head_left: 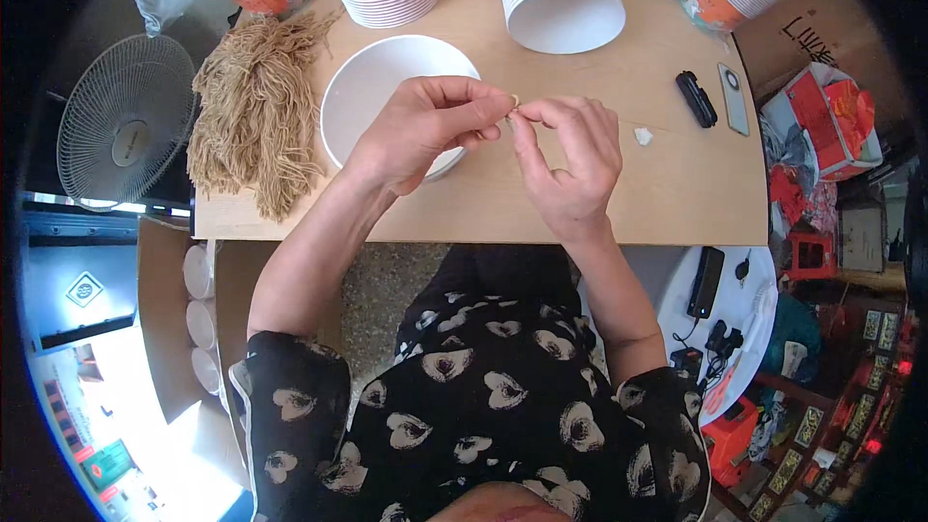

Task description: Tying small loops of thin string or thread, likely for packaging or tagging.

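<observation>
Two hands meet at the fingertips: left hand (418, 130) and right hand (577, 159) both seem to pinch a small tan strand (514, 101) — its long axis too small to tell — between them, just right of the white bucket (350, 101). The tan yarn bundle (249, 111) lies leftward, stretching front to back, nearer the left hand.
</observation>
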